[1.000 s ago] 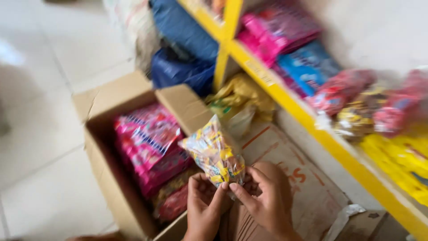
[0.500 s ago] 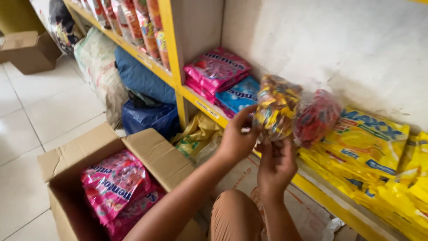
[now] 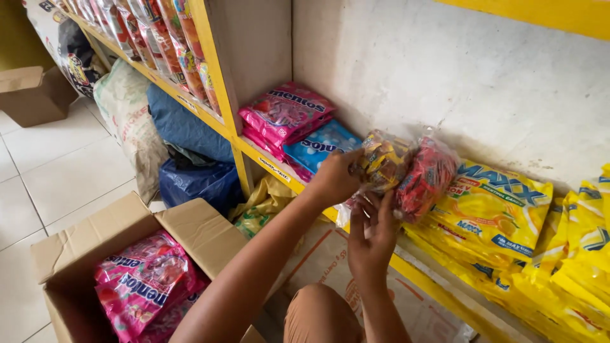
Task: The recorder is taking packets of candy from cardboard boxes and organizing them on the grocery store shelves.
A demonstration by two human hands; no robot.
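Left hand (image 3: 333, 178): clamped on the top of the yellow sweet bag (image 3: 381, 164), fingers wrapped over it.
Right hand (image 3: 372, 232): under the same bag at 6 o'clock, fingers spread, cupping its base rather than pinching.
Bag position: held just above the yellow shelf (image 3: 413, 273), touching the red sweet bag (image 3: 424, 178) at its 3 o'clock.
Neighbours: blue packs (image 3: 318, 147) at 9 o'clock, yellow packs (image 3: 502, 209) at 3 o'clock.
Below: open cardboard box (image 3: 95, 241) of pink packs (image 3: 143, 282), at 8 o'clock.
Risk 1: the slick wrap may slip, since only 1 hand truly grips.
Risk 2: pushing in could tip the red bag off the edge.
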